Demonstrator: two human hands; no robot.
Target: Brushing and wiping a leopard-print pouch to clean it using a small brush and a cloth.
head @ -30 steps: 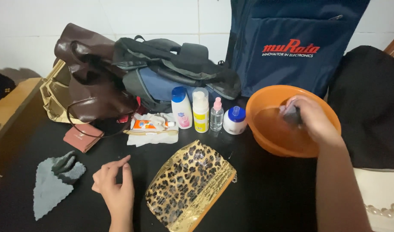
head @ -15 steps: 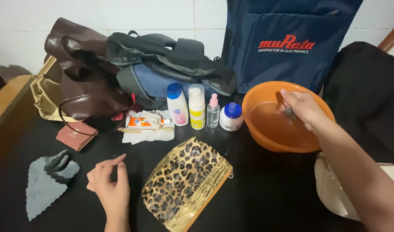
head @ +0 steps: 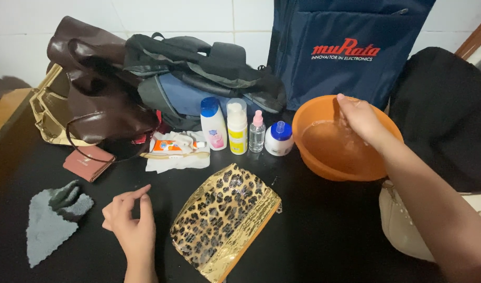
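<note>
My right hand (head: pixel 362 119) reaches into an orange plastic bowl (head: pixel 315 157) with water in it, at the right of the black table. Its fingers are bent down over the water and pinch a small dark tool that is mostly hidden. My left hand (head: pixel 129 225) rests on the table near the front edge, fingers loosely apart and holding nothing. It lies between a grey cloth (head: pixel 49 222) on its left and a leopard-print pouch (head: pixel 222 220) with gold trim on its right.
Two white bottles (head: pixel 225 126), a small clear spray bottle (head: pixel 257 131) and a blue-capped jar (head: pixel 278 139) stand left of the bowl. Behind are brown and dark bags (head: pixel 99 99), a navy bag (head: pixel 345 47), a reddish wallet (head: pixel 87 162) and a white cloth with a tube (head: pixel 175 149).
My right hand has shifted toward the bowl's right side and dipped lower to the water. The view has tilted slightly. My left hand has stayed about where it was.
</note>
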